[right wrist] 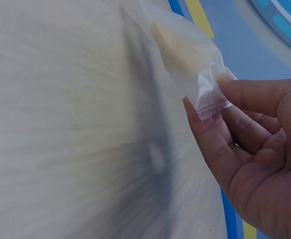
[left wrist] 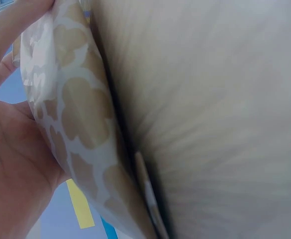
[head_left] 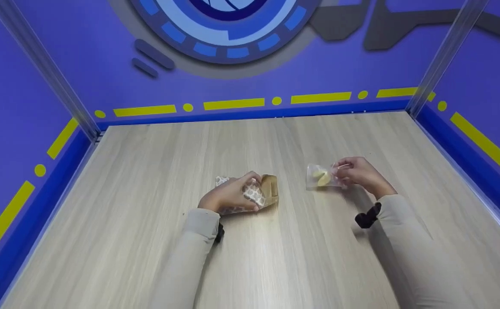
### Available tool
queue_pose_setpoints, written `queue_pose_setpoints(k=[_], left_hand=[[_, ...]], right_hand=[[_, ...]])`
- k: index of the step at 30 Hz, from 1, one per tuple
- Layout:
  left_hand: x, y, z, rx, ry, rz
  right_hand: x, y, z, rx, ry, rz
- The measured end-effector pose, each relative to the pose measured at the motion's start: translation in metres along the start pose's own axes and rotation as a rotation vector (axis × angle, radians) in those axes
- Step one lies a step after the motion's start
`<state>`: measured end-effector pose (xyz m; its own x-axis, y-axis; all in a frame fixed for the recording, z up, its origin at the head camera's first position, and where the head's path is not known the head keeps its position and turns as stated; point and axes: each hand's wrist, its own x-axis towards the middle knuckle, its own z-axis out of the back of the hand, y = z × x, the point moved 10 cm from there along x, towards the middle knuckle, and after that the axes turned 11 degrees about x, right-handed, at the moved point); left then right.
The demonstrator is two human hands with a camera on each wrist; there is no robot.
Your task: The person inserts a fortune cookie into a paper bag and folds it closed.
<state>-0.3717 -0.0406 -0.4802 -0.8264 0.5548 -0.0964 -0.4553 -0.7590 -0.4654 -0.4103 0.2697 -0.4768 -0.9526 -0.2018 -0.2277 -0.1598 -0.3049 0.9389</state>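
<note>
My left hand (head_left: 233,194) grips a small paper bag (head_left: 254,192) patterned with tan patches on white, thumb on the near side and fingers over the far side. The bag lies low over the table, its plain brown end (head_left: 270,187) pointing right. In the left wrist view, the patterned bag (left wrist: 85,109) rests against the palm. To the right, my right hand (head_left: 359,174) pinches the end of a clear plastic packet (head_left: 312,182) between thumb and fingers. Inside the packet is a pale yellow folded piece (head_left: 323,177), like a fortune cookie. The right wrist view shows the packet's crimped, zigzag edge (right wrist: 212,110).
Both hands work over a light wood-grain table (head_left: 138,180). Blue panels with yellow marks enclose it at the back (head_left: 233,90), left (head_left: 9,141) and right (head_left: 490,86). Metal posts (head_left: 443,51) stand at the back corners. A black wrist device (head_left: 368,216) sits on the right sleeve.
</note>
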Motion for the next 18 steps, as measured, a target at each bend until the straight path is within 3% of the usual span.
queue_pose_setpoints(k=[18], left_hand=[[0.000, 0.000, 0.000, -0.002, 0.004, -0.009]], right_hand=[[0.009, 0.019, -0.027, 0.050, 0.033, 0.021]])
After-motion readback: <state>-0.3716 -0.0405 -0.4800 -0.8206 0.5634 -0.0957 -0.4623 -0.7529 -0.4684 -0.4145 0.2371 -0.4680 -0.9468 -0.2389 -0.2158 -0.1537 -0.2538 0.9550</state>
